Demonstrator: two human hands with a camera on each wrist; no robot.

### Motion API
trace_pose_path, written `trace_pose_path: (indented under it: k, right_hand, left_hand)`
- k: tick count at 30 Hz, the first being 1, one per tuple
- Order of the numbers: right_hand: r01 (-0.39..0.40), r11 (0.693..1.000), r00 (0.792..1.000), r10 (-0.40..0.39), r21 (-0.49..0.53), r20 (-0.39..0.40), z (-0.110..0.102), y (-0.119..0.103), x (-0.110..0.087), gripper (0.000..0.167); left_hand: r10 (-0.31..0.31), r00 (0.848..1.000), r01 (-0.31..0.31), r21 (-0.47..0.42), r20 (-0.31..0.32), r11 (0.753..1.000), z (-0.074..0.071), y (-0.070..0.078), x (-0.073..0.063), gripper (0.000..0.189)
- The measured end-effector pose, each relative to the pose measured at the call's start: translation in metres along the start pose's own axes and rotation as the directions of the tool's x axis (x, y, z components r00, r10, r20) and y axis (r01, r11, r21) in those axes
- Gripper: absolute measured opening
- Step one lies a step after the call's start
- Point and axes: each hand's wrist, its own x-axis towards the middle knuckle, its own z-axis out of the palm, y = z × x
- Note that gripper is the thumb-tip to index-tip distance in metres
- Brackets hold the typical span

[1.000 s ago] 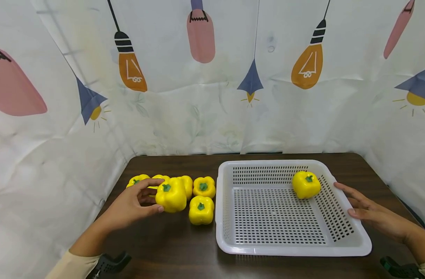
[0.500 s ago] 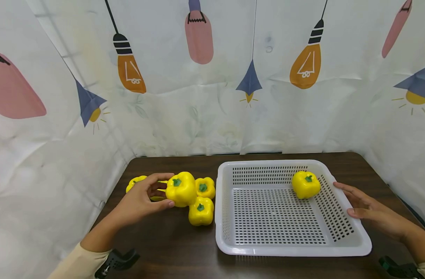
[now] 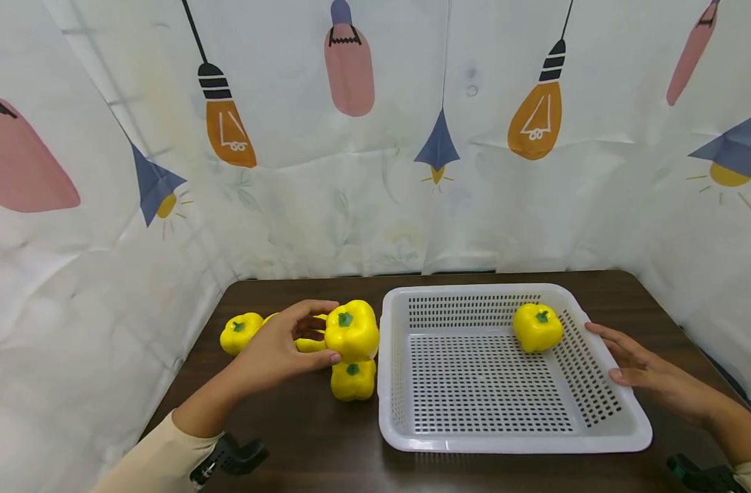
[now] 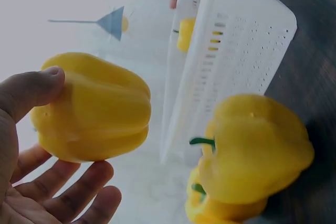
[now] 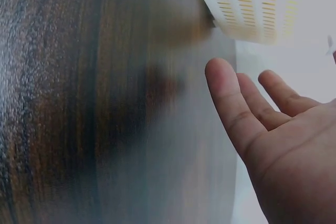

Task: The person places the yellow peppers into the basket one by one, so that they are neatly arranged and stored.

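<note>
held pepper [image 3: 352, 331]: yellow, raised above the bench [image 3: 320, 441], left of the white basket [image 3: 511, 444] | left hand [image 3: 283, 346]: thumb and fingers clamped on it | front pepper [image 3: 353, 383]: on bench, beside basket | inner pepper [image 3: 537, 329]: inside basket, toward its right wall | right hand [image 3: 655, 373]: thumb and fingers apart, at basket's right rim | backdrop [image 3: 375, 205]: white, printed with bulbs [image 3: 230, 133]
</note>
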Motion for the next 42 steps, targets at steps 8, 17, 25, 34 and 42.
trace_pose_path:
  k: [8, 17, 25, 34, 42]
  right_hand:
    - [-0.022, 0.999, 0.999, 0.020, 0.047, 0.042, -0.001, -0.001, 0.000, 0.076]
    - [-0.029, 0.995, 0.998, 0.023, 0.101, 0.058, -0.001, -0.002, 0.001, 0.076]
    - [-0.028, 0.993, 0.998, 0.021, 0.113, 0.058, 0.000, -0.001, 0.000, 0.076]
    - [-0.018, 0.995, 0.998, 0.012, 0.103, 0.054, 0.000, -0.001, 0.000, 0.076]
    - [-0.019, 0.994, 0.998, 0.013, 0.104, 0.058, 0.000, -0.001, 0.001, 0.076]
  left_hand:
    - [0.050, 0.999, -0.050, -0.014, 0.019, 0.999, 0.009, 0.013, 0.013, 0.069]
    - [0.043, 0.999, -0.042, -0.009, 0.034, 0.999, 0.021, 0.021, 0.025, 0.071]
    - [0.058, 0.996, -0.059, 0.014, 0.074, 0.998, 0.033, 0.027, 0.036, 0.070]
    - [0.060, 0.994, -0.062, 0.019, 0.093, 0.998, 0.047, 0.033, 0.049, 0.071]
    - [0.098, 0.989, -0.103, 0.039, 0.114, 0.994, 0.056, 0.040, 0.059, 0.069]
